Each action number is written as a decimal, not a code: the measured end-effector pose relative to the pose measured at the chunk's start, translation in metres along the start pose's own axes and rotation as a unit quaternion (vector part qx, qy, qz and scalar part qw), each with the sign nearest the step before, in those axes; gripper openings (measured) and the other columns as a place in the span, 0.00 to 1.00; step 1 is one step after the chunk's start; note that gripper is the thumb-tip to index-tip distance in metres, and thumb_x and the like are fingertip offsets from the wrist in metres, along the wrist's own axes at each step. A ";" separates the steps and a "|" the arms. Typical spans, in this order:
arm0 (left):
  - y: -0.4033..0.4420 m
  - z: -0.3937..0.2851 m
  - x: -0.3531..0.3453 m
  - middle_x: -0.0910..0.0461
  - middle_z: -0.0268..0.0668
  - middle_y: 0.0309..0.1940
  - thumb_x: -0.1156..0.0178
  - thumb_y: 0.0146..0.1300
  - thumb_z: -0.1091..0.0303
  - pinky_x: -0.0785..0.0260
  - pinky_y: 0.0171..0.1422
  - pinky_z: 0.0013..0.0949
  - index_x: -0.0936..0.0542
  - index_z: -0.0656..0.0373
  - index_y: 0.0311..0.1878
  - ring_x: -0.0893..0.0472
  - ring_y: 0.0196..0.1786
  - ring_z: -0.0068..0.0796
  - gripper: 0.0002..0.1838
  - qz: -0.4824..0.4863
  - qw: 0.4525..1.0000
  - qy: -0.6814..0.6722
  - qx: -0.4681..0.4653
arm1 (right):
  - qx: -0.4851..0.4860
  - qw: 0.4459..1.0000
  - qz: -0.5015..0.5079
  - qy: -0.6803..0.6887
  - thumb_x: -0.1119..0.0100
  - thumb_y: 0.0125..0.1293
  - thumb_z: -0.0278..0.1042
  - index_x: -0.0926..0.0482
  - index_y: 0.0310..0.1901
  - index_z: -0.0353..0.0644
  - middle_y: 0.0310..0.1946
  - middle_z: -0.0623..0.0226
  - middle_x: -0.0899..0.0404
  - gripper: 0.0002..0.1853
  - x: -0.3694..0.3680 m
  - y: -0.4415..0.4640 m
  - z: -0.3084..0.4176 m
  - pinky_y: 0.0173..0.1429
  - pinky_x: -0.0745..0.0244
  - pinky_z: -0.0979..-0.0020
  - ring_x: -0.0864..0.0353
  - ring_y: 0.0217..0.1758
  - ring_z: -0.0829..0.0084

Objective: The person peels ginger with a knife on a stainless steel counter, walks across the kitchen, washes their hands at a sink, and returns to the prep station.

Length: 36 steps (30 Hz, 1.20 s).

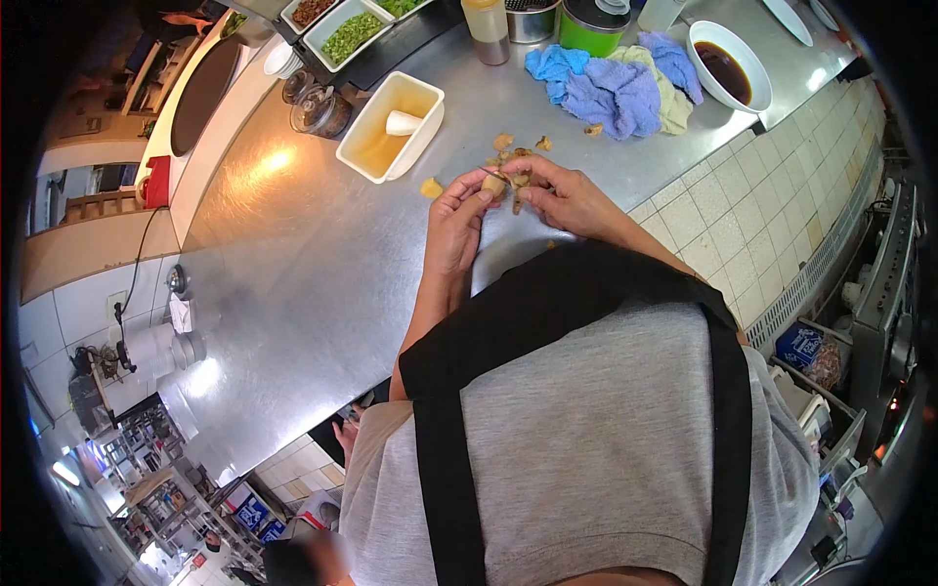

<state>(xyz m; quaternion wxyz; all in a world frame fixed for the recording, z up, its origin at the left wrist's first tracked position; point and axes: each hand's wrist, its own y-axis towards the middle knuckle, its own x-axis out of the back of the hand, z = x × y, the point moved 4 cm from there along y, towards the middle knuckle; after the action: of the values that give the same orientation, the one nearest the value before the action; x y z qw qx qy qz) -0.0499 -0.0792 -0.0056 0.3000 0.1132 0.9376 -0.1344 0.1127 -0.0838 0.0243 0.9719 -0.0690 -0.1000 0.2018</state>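
My left hand [459,220] pinches a knobbly, light-brown piece of ginger [494,186] between thumb and fingertips. Close against it, my right hand [570,203] has its thumb and fingers bent together. A thin dark edge shows between the hands, but I cannot make out the thing in my right fingers. Brown peel scraps [518,182] lie under and beyond my fingertips on the steel counter [293,322]. Left of my left hand is a yellow peeled piece [431,187]. A white rectangular tub [435,103] with yellowish liquid and a white object in it stands further off.
Crumpled blue and yellow cloths [616,98] lie beyond my hands. A white bowl of dark liquid [723,73] is at the counter's right edge. Lidded glass jars [320,110] and a tray of chopped greens [347,39] stand back left. Another person [298,562] is at lower left.
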 end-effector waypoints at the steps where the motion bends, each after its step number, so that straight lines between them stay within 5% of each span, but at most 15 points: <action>1: 0.000 0.001 0.001 0.22 0.40 0.46 0.46 0.59 0.79 0.32 0.51 0.27 0.25 0.67 0.50 0.24 0.46 0.25 0.14 0.003 1.000 -0.005 0.001 | -0.018 0.999 0.005 0.027 0.49 0.66 0.32 0.31 0.54 0.51 0.25 0.70 0.24 0.15 -0.001 0.000 -0.002 0.28 0.33 0.75 0.30 0.22 0.80; 5: 0.000 0.004 0.003 0.22 0.40 0.46 0.45 0.59 0.78 0.32 0.50 0.27 0.25 0.68 0.50 0.24 0.46 0.25 0.14 0.020 1.000 0.006 0.010 | -0.050 0.994 0.016 0.097 0.54 0.68 0.25 0.33 0.54 0.50 0.21 0.76 0.36 0.14 -0.006 0.001 -0.005 0.18 0.47 0.81 0.41 0.16 0.87; 11: 0.002 0.008 0.006 0.21 0.41 0.45 0.45 0.60 0.77 0.30 0.49 0.27 0.26 0.68 0.52 0.23 0.46 0.27 0.16 0.029 0.998 -0.024 0.045 | -0.042 0.997 -0.010 0.067 0.51 0.68 0.30 0.31 0.49 0.50 0.21 0.74 0.30 0.10 -0.005 0.005 -0.009 0.19 0.43 0.78 0.38 0.17 0.85; 17: -0.001 0.006 -0.002 0.23 0.43 0.46 0.47 0.62 0.76 0.26 0.50 0.27 0.30 0.68 0.57 0.21 0.44 0.28 0.18 -0.009 0.991 -0.118 0.065 | -0.059 0.981 -0.006 0.187 0.53 0.69 0.31 0.31 0.58 0.53 0.20 0.74 0.33 0.16 -0.003 0.004 -0.013 0.17 0.43 0.81 0.40 0.15 0.86; 23: 0.004 0.011 0.008 0.23 0.45 0.45 0.48 0.64 0.75 0.24 0.52 0.29 0.31 0.69 0.55 0.20 0.44 0.31 0.16 -0.054 0.987 -0.137 0.068 | -0.066 0.991 -0.034 0.109 0.55 0.70 0.33 0.29 0.61 0.58 0.22 0.75 0.32 0.19 0.000 0.005 -0.011 0.17 0.40 0.82 0.38 0.15 0.85; 29: 0.002 0.007 0.001 0.23 0.43 0.44 0.45 0.63 0.75 0.24 0.51 0.30 0.27 0.67 0.50 0.20 0.42 0.31 0.13 -0.055 0.989 -0.121 0.069 | -0.076 0.994 -0.017 0.078 0.53 0.69 0.34 0.28 0.60 0.59 0.22 0.73 0.30 0.19 -0.001 0.006 -0.013 0.23 0.34 0.80 0.34 0.18 0.84; 35: 0.002 0.009 0.000 0.25 0.47 0.48 0.50 0.64 0.78 0.26 0.56 0.32 0.31 0.70 0.53 0.21 0.49 0.38 0.15 -0.009 0.990 -0.126 0.061 | 0.102 0.983 -0.112 -0.101 0.51 0.67 0.32 0.27 0.59 0.54 0.24 0.60 0.24 0.18 0.004 0.013 -0.021 0.38 0.26 0.71 0.24 0.28 0.73; 36: 0.001 0.005 -0.004 0.26 0.48 0.49 0.50 0.63 0.78 0.26 0.57 0.32 0.32 0.70 0.54 0.22 0.50 0.39 0.15 -0.009 0.989 -0.139 0.057 | 0.061 0.987 -0.111 -0.103 0.51 0.67 0.32 0.27 0.58 0.54 0.26 0.59 0.23 0.18 0.006 0.013 -0.020 0.38 0.26 0.71 0.23 0.29 0.71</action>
<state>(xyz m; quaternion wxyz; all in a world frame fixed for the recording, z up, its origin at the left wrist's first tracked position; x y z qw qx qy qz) -0.0432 -0.0801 -0.0074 0.4195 0.1013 0.8786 -0.2044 0.1174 -0.0717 0.0037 0.9750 0.0228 -0.1945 0.1045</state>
